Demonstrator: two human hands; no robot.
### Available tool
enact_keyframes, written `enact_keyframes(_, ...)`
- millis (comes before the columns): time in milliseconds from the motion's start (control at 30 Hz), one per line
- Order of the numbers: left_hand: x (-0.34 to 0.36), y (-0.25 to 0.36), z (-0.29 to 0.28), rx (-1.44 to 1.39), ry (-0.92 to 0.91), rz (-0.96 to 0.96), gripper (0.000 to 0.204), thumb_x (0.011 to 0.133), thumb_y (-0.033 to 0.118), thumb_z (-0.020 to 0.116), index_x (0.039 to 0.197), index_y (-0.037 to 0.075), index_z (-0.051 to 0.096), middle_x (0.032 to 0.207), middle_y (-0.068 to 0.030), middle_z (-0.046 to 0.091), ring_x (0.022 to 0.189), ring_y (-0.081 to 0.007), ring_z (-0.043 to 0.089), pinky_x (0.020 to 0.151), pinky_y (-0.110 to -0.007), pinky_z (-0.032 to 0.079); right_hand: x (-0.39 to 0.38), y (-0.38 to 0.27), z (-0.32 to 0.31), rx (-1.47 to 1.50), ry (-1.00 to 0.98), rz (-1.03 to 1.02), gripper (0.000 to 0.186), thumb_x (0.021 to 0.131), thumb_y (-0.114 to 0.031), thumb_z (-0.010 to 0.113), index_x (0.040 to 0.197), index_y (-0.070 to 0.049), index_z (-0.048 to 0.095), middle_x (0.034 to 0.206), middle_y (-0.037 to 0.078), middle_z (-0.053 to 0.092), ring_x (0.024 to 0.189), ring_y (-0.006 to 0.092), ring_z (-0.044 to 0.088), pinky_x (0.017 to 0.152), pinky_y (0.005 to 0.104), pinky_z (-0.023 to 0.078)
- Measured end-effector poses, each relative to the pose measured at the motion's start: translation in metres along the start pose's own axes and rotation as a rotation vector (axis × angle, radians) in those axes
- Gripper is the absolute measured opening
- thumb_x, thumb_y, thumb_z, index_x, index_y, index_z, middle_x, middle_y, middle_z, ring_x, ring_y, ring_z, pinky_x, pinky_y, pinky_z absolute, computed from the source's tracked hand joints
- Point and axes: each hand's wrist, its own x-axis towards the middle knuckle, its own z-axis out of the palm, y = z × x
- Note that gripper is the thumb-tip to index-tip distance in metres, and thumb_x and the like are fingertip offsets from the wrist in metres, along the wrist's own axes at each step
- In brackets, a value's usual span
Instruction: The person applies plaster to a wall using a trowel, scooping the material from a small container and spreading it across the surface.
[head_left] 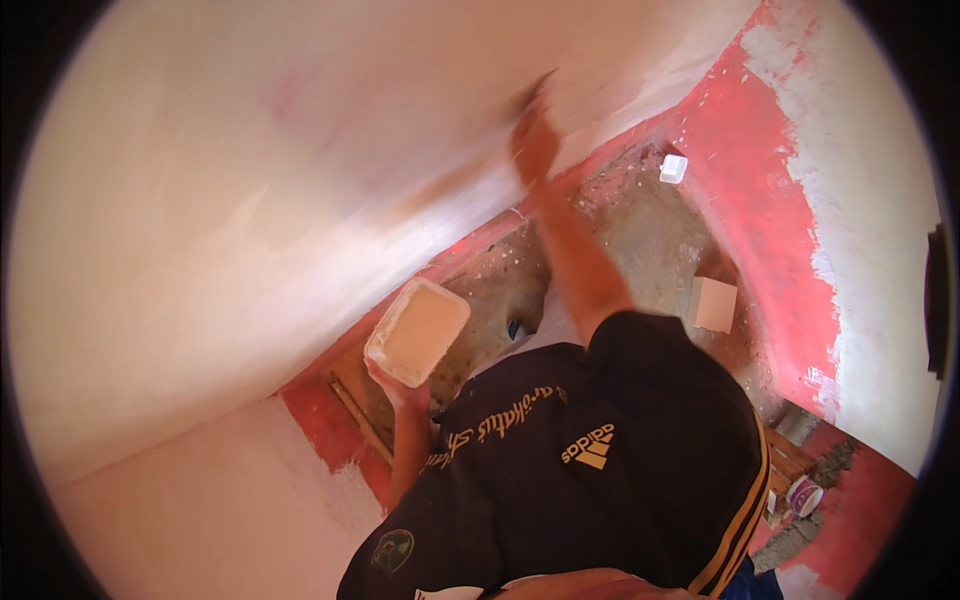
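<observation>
My left hand grips a white rectangular tub from below and the side, away from the wall. Smooth pale beige paste fills it. My right arm is stretched up and forward, and the right hand is closed on what looks like a putty knife. Motion smears the hand and the thin dark blade, which is at the wall. Damp-looking patches and streaks of beige coating mark that wall around the blade.
A red band with ragged white paint edges runs along the right wall. On the stained floor stand a small white container and a pale box. Behind at right lie a white cup and wooden pieces. Wooden strips lie at left.
</observation>
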Motion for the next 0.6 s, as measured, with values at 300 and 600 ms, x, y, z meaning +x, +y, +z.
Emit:
enact_keyframes(300,-0.012,0.012,0.011,0.047,0.063,0.038,0.069,0.102,0.063,0.038,0.148,0.011,0.040,0.147,-0.0083,0.049,0.135,-0.0296,0.048,0.113,-0.045,0.040,-0.032,0.053,-0.059,-0.030,-0.222,0.048,0.039,0.104,-0.017,0.049,0.138,-0.001,0.058,0.110,0.020,0.071,0.084,0.0276,0.069,0.073,0.0414,0.053)
enact_keyframes(600,-0.016,0.007,-0.002,0.063,0.090,-0.010,0.073,0.101,0.067,0.036,0.151,0.013,0.036,0.149,-0.0083,0.047,0.137,-0.0296,0.047,0.114,-0.046,0.039,-0.078,-0.002,0.007,0.082,-0.107,-0.172,0.045,0.102,-0.017,0.050,0.146,-0.004,0.052,0.127,0.021,0.066,0.093,0.0337,0.072,0.075,0.0381,0.056)
